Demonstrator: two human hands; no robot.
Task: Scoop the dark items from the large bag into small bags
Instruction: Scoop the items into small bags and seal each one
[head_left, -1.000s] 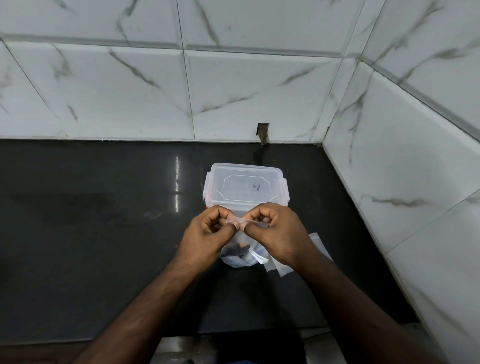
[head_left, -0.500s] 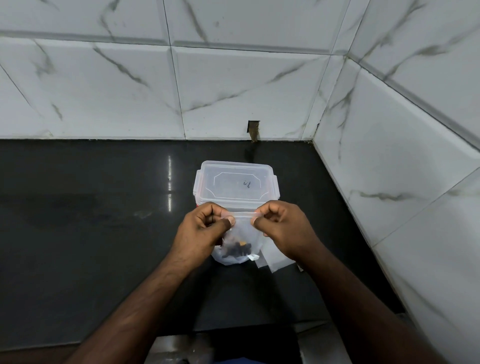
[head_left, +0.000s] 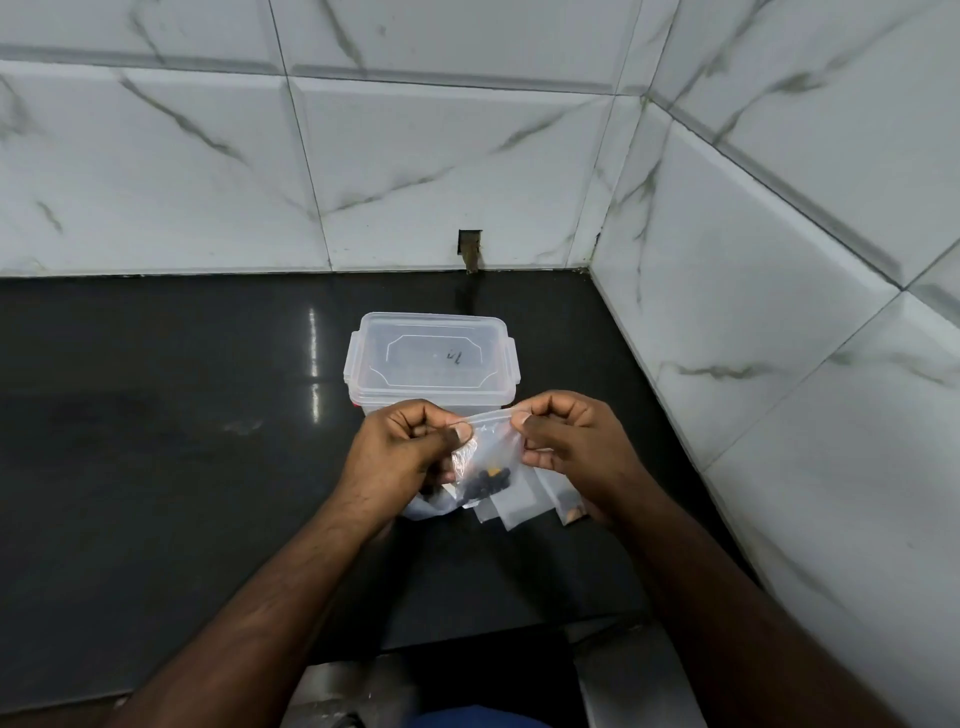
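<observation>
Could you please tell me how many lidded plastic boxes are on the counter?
1: a clear box with its lid on, just behind both hands, near the corner.

i see my left hand (head_left: 402, 449) and right hand (head_left: 569, 441) pinching a small bag (head_left: 491, 447) of dark items (head_left: 485, 483) between them.

Likely a home kitchen corner: polished black stone countertop (head_left: 156, 441) bounded behind and to the right by glossy white marble-veined wall tiles (head_left: 441, 171), with a lidded clear plastic food container (head_left: 431, 358) standing on the countertop near the corner.
</observation>
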